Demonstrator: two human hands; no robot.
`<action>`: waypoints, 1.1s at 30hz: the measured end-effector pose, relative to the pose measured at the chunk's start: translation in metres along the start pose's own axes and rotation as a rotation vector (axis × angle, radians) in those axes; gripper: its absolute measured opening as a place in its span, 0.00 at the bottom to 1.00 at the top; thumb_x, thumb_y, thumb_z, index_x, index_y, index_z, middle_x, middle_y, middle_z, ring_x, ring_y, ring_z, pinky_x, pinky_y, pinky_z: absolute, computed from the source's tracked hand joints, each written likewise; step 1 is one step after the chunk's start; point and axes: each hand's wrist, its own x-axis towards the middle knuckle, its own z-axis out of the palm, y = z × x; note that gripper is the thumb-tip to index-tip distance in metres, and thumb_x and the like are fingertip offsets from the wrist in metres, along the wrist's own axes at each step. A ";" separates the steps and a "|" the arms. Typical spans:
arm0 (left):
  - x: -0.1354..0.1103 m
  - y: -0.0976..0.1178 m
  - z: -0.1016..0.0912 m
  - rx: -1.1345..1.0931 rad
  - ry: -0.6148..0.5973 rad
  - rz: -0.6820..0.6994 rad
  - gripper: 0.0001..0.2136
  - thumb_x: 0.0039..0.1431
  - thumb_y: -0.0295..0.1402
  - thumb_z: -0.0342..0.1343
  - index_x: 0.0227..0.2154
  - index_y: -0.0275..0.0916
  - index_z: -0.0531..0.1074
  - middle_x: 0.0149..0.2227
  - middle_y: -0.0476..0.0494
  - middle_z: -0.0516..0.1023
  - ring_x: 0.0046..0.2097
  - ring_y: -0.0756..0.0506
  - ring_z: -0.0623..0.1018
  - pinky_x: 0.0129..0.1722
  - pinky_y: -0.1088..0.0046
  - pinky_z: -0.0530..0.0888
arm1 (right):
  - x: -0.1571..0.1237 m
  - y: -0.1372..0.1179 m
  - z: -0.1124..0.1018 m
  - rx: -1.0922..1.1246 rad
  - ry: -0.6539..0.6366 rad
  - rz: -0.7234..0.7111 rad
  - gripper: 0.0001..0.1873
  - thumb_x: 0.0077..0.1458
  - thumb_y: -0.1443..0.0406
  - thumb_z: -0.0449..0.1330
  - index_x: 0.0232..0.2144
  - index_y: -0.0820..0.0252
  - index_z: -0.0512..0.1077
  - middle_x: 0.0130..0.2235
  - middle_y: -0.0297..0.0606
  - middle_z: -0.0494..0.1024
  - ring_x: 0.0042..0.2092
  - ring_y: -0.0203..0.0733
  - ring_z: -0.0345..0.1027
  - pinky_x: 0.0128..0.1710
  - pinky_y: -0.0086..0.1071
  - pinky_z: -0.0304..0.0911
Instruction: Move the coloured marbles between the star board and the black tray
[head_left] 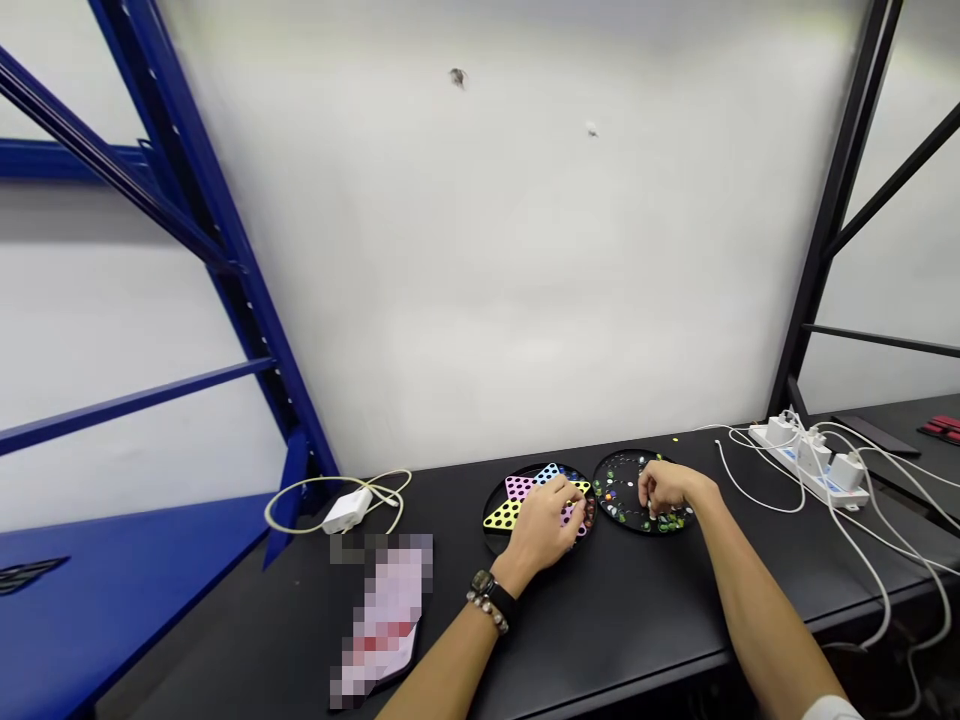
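A round Chinese checkers board with a coloured star of holes lies on the black table. My left hand, wearing a watch and a bead bracelet, rests over its right half. Its fingers are bent, with a gap between thumb and forefinger through which the board shows; the palm side is hidden. Just right of the board is a round black tray with many small glass marbles scattered in it. My right hand reaches down into this tray, fingers pinched together; what lies between the fingertips cannot be made out.
A phone-like, blurred-out object lies at front left. Behind it sits a white charger with a coiled cable. At right, a white power strip trails several cables. A white wall panel stands behind the table.
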 end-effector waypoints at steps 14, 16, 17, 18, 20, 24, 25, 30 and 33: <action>-0.001 -0.003 0.001 -0.002 -0.003 -0.005 0.10 0.64 0.34 0.47 0.30 0.41 0.71 0.35 0.46 0.75 0.36 0.46 0.73 0.38 0.68 0.67 | -0.008 -0.001 -0.007 0.075 0.258 -0.105 0.06 0.46 0.66 0.62 0.28 0.64 0.75 0.29 0.36 0.79 0.21 0.29 0.67 0.21 0.21 0.59; -0.002 -0.003 0.002 -0.005 -0.003 -0.002 0.10 0.64 0.33 0.46 0.31 0.41 0.71 0.35 0.46 0.75 0.36 0.46 0.73 0.38 0.69 0.67 | -0.009 0.004 -0.010 0.081 0.193 -0.083 0.06 0.44 0.65 0.63 0.26 0.64 0.74 0.28 0.35 0.79 0.21 0.29 0.66 0.20 0.21 0.58; -0.002 -0.003 0.002 -0.006 -0.003 -0.001 0.10 0.64 0.33 0.46 0.30 0.41 0.71 0.35 0.46 0.75 0.36 0.46 0.73 0.38 0.69 0.67 | -0.009 0.007 -0.010 0.082 0.146 -0.067 0.06 0.43 0.65 0.64 0.25 0.63 0.74 0.28 0.35 0.79 0.21 0.30 0.66 0.19 0.21 0.57; -0.001 -0.003 0.001 -0.007 -0.006 -0.001 0.10 0.64 0.33 0.46 0.30 0.41 0.71 0.35 0.46 0.75 0.37 0.46 0.73 0.38 0.69 0.67 | -0.008 0.009 -0.011 0.082 0.098 -0.051 0.06 0.41 0.65 0.65 0.24 0.63 0.74 0.27 0.34 0.78 0.21 0.30 0.67 0.18 0.20 0.56; -0.001 -0.002 0.000 -0.009 -0.010 0.000 0.10 0.64 0.33 0.47 0.30 0.41 0.71 0.35 0.45 0.75 0.36 0.46 0.73 0.38 0.69 0.67 | -0.007 0.013 -0.010 0.087 0.018 -0.024 0.07 0.38 0.66 0.66 0.23 0.63 0.73 0.25 0.33 0.78 0.21 0.31 0.67 0.18 0.21 0.56; 0.000 -0.001 -0.001 -0.012 0.001 0.000 0.10 0.64 0.33 0.47 0.30 0.42 0.71 0.35 0.46 0.75 0.36 0.46 0.73 0.37 0.69 0.67 | -0.003 0.012 -0.006 0.143 -0.072 -0.023 0.09 0.34 0.68 0.66 0.24 0.62 0.72 0.24 0.33 0.78 0.23 0.34 0.70 0.21 0.22 0.62; -0.001 -0.001 0.000 -0.013 0.003 -0.001 0.10 0.63 0.33 0.47 0.30 0.42 0.71 0.35 0.46 0.75 0.36 0.46 0.73 0.37 0.69 0.67 | -0.003 0.010 -0.004 0.155 -0.086 -0.023 0.09 0.33 0.69 0.66 0.24 0.62 0.72 0.24 0.33 0.78 0.24 0.34 0.70 0.22 0.22 0.63; -0.002 -0.002 0.000 -0.017 0.000 -0.005 0.10 0.63 0.34 0.47 0.31 0.42 0.71 0.35 0.45 0.75 0.36 0.46 0.73 0.38 0.68 0.67 | -0.007 -0.001 0.001 0.120 -0.082 0.015 0.09 0.33 0.71 0.66 0.23 0.62 0.71 0.24 0.33 0.78 0.23 0.33 0.70 0.25 0.24 0.65; -0.002 -0.002 0.000 -0.014 0.000 -0.005 0.10 0.64 0.34 0.47 0.30 0.42 0.71 0.35 0.45 0.75 0.36 0.46 0.73 0.38 0.68 0.67 | -0.008 -0.003 0.002 0.063 -0.050 0.045 0.10 0.33 0.72 0.66 0.23 0.62 0.71 0.21 0.32 0.76 0.22 0.33 0.68 0.24 0.24 0.65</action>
